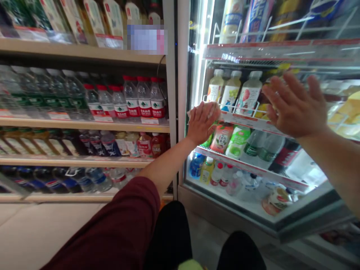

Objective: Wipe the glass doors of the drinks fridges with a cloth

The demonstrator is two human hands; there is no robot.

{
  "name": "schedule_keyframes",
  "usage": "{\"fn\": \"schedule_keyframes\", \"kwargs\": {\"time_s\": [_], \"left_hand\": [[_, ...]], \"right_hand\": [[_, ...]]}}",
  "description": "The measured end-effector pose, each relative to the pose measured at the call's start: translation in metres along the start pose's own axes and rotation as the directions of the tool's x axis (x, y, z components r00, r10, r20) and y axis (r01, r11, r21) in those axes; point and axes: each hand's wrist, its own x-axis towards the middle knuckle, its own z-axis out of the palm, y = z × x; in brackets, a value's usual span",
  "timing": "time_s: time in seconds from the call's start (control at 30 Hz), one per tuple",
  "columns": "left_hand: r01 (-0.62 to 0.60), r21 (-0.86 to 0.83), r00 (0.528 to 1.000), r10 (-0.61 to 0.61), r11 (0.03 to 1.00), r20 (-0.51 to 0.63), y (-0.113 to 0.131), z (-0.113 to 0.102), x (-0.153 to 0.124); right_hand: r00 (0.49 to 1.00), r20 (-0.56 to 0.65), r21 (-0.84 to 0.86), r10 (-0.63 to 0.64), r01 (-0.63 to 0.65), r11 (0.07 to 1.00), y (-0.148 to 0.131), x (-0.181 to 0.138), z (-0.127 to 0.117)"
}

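My left hand reaches out to the fridge's glass front, near its left edge. Under the palm and fingers, which lie nearly flat, is a pale crumpled cloth. My right hand is raised farther right before the same glass, fingers spread and slightly blurred. Nothing shows in it, though its palm side faces away and whether it touches the glass is unclear. Between the hands, behind the glass, stand pale-capped drink bottles in a wire rack.
Lower fridge shelves hold cartons, a cola bottle and small bottles. Left of the fridge, open shelves carry water bottles and dark cola bottles. A dark fridge frame juts at lower right. My knees are close below.
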Motion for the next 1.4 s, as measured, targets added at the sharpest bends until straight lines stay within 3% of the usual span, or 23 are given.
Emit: {"fn": "schedule_keyframes", "kwargs": {"time_s": [0.03,0.1,0.17,0.23,0.3,0.37,0.43,0.53,0.6,0.67,0.73,0.83,0.93,1.0,1.1,1.17,1.23,1.3,1.4], "left_hand": [[-0.078,-0.009,0.995,0.078,0.997,0.059,0.009,0.002,-0.016],[-0.279,-0.063,0.933,0.286,0.958,0.219,0.024,0.007,-0.047],[-0.361,-0.1,0.884,0.375,0.927,0.28,0.024,0.007,-0.057],[-0.305,-0.078,0.923,0.314,0.949,0.221,0.012,0.002,-0.039],[-0.163,-0.032,0.982,0.165,0.986,0.092,-0.005,-0.004,-0.005],[-0.026,-0.001,1.0,0.026,1.0,-0.017,-0.014,-0.007,0.021],[-0.009,0.019,0.999,0.01,1.0,-0.051,-0.008,-0.004,0.02],[-0.233,0.015,0.972,0.233,0.972,0.013,0.018,0.007,-0.027],[-0.433,-0.003,0.899,0.433,0.901,0.061,0.03,0.014,-0.058],[-0.512,0.002,0.857,0.51,0.859,0.075,0.027,0.015,-0.064],[-0.455,0.014,0.889,0.454,0.89,0.054,0.014,0.011,-0.042],[-0.212,0.007,0.977,0.212,0.977,-0.024,-0.005,0.003,0.004],[-0.034,0.025,0.995,0.036,0.999,-0.09,0.003,0.005,0.002],[-0.093,0.064,0.991,0.098,0.994,-0.093,0.019,0.012,-0.032],[-0.324,0.1,0.944,0.328,0.941,-0.023,0.033,0.022,-0.084],[-0.346,0.103,0.938,0.348,0.933,0.0,0.024,0.021,-0.087],[-0.249,0.089,0.968,0.251,0.964,-0.012,0.003,0.015,-0.062],[-0.076,0.044,0.996,0.078,0.996,-0.047,-0.016,0.008,-0.026],[0.076,-0.004,0.994,-0.076,0.997,-0.073,-0.019,0.006,-0.005]], "right_hand": [[1.0,-0.002,-0.002,-0.001,0.001,1.0,0.0,0.0,0.0],[1.0,0.0,0.0,0.005,-0.005,1.0,0.001,-0.001,0.001],[1.0,0.008,0.012,0.014,-0.014,1.0,0.001,-0.001,0.001],[1.0,0.016,0.021,0.021,-0.021,1.0,0.001,-0.001,0.001],[1.0,0.01,0.014,0.022,-0.022,1.0,0.001,-0.001,0.001],[1.0,0.004,-0.001,0.015,-0.015,1.0,0.0,-0.001,0.0],[1.0,0.007,-0.014,0.011,-0.011,1.0,0.0,-0.001,0.0],[1.0,-0.006,-0.019,0.003,-0.003,1.0,0.001,0.0,0.001],[1.0,-0.019,-0.012,0.0,0.0,1.0,0.001,0.0,0.001],[0.999,-0.035,-0.007,-0.01,0.009,1.0,0.002,0.0,0.002],[0.998,-0.058,-0.014,-0.028,0.027,1.0,0.003,0.0,0.002],[0.995,-0.09,-0.038,-0.052,0.049,0.998,0.003,-0.001,0.003],[0.993,-0.105,-0.031,-0.061,0.058,0.998,0.003,-0.001,0.004],[0.992,-0.11,-0.015,-0.062,0.061,0.998,0.004,-0.002,0.005],[0.991,-0.123,-0.013,-0.055,0.053,0.998,0.005,-0.003,0.007],[0.99,-0.129,-0.021,-0.054,0.052,0.998,0.005,-0.003,0.008],[0.99,-0.131,-0.021,-0.054,0.052,0.998,0.005,-0.003,0.009],[0.992,-0.116,-0.014,-0.043,0.042,0.999,0.005,-0.003,0.008],[0.997,-0.079,-0.017,-0.019,0.018,1.0,0.004,-0.003,0.007]]}}
